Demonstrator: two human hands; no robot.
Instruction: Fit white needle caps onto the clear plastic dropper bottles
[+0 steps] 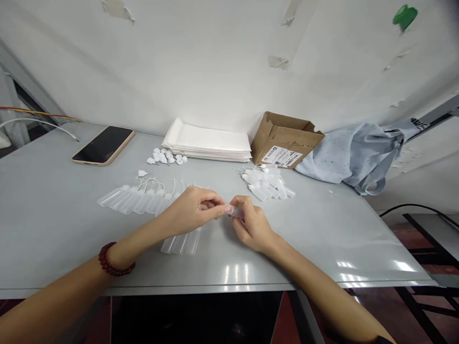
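My right hand [251,224] is closed round a small translucent plastic bottle [236,212], held above the table. At the bottle's top end, my left hand [199,208] pinches with thumb and fingers; whatever small part sits between them is hidden. Beneath and behind the left arm lies a row of similar bottles [134,200] with thin white strings or straps at their tops. More bottles [182,242] lie side by side nearer the front, partly covered by the left forearm. White needle-tipped caps [165,155] are heaped farther back, and one cap [142,173] lies apart.
A loose pile of bottles [267,181] lies right of centre, before an open cardboard box [287,141]. White padded envelopes [211,141] are stacked against the wall. A phone [103,145] rests at the left, a light-blue cloth bag [347,153] at the right.
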